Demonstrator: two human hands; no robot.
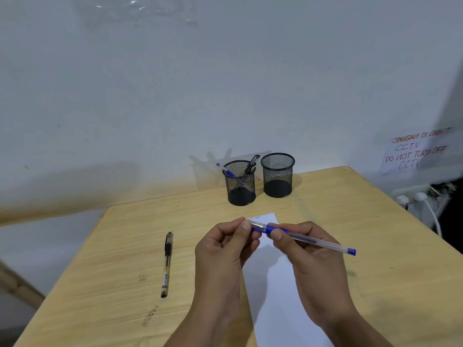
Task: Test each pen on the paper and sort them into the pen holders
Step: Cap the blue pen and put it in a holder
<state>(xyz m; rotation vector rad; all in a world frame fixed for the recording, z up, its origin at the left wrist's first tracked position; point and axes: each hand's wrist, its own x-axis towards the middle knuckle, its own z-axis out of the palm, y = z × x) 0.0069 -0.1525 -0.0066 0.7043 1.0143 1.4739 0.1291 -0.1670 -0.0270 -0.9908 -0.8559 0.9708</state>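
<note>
Just below the middle of the frame, your left hand (225, 246) pinches the cap of the blue pen (304, 237) while your right hand (305, 249) grips its barrel, above the paper (278, 291). Both pen holders (277, 175) stand beyond.

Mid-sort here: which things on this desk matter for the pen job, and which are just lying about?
For the job:
blue pen in both hands
black pen on the table
paper
left holder with two pens
right holder, empty

Lying about:
wall sign
power strip
</note>
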